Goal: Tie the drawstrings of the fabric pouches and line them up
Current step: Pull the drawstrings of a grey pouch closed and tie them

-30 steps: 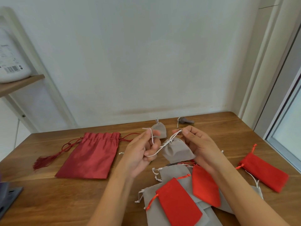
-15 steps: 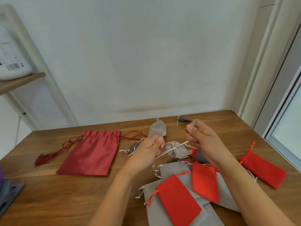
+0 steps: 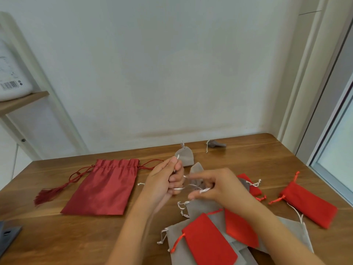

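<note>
Head view: small grey pouch (image 3: 196, 174) held just above table (image 3: 57, 236), between your hands, in front of cinched pouch (image 3: 186, 157). Left hand (image 3: 164, 180) curls round one end of white drawstring (image 3: 178, 188); right hand (image 3: 219, 186) pinches other end (fingers blurred). Risk: uneven pull slips cord from your pinch, so knot sets loose; dropped pouch could tangle in untied pile (image 3: 200, 236) below. Writing: white pack (image 3: 11, 81) on shelf (image 3: 23, 100) bears barcode; print too small to read.
</note>
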The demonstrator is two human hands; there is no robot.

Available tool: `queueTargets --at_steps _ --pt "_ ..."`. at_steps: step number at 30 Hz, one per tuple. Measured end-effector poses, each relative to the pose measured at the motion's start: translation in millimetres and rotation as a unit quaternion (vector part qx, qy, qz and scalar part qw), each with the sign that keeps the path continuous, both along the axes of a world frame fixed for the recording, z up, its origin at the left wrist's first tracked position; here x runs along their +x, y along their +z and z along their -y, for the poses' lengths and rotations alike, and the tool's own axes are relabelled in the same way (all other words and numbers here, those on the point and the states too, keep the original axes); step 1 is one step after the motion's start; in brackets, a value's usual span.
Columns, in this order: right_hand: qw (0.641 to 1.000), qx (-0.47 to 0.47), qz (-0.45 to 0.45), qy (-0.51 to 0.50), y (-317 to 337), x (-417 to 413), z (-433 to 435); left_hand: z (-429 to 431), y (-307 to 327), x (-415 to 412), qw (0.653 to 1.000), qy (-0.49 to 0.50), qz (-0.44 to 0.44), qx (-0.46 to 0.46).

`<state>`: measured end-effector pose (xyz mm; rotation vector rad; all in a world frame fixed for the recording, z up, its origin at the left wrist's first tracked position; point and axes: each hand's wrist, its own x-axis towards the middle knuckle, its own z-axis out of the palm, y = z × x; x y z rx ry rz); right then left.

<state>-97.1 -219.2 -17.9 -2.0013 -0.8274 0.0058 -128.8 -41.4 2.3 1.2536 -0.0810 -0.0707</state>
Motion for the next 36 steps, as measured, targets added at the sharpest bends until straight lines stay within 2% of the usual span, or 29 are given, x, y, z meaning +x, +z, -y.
queueTargets --at_steps 2,3,6,8,11,13,15,18,21,23,27,32,36 --pt "0.998 -0.008 0.058 0.000 -9 -4 -12 2 2 -1 0.998 -0.001 -0.010 -0.054" --pt "0.999 0.013 0.049 0.001 -12 -6 -17 3 3 -1 0.997 0.008 -0.012 -0.074" --pt "0.990 0.120 -0.074 0.017 -7 -8 -20 -4 2 4 0.992 0.076 -0.005 -0.103" --pt "0.962 0.207 -0.178 0.015 0 -8 -17 -11 -4 8 0.988 0.114 -0.033 -0.094" --pt "0.896 0.295 -0.331 -0.027 1 -6 -18 -9 -15 13 0.979 0.177 -0.101 -0.005" --pt "0.858 0.336 -0.387 -0.044 -2 -3 -19 -4 -18 15 0.954 0.270 -0.094 0.096" --pt "0.832 0.365 -0.414 -0.055 -5 2 -19 -2 -15 11 0.925 0.338 -0.017 0.172" --pt "0.812 0.389 -0.433 -0.050 -6 4 -20 -2 -13 6 0.923 0.274 0.103 0.250" --pt "0.814 0.390 -0.430 -0.037 -5 2 -21 6 -15 3 0.934 0.136 0.143 0.297" --pt "0.821 0.381 -0.423 -0.032 -1 0 -19 11 -18 3 0.936 0.089 0.139 0.310" --pt "0.845 0.361 -0.394 -0.029 9 -6 -15 13 -18 2 0.944 0.082 0.132 0.291" --pt "0.897 0.322 -0.299 -0.051 12 -4 -10 14 -11 -3 0.941 0.082 0.156 0.290" --pt "0.908 0.332 -0.253 -0.043 14 -2 -5 13 -7 -4 0.929 0.070 0.166 0.323"
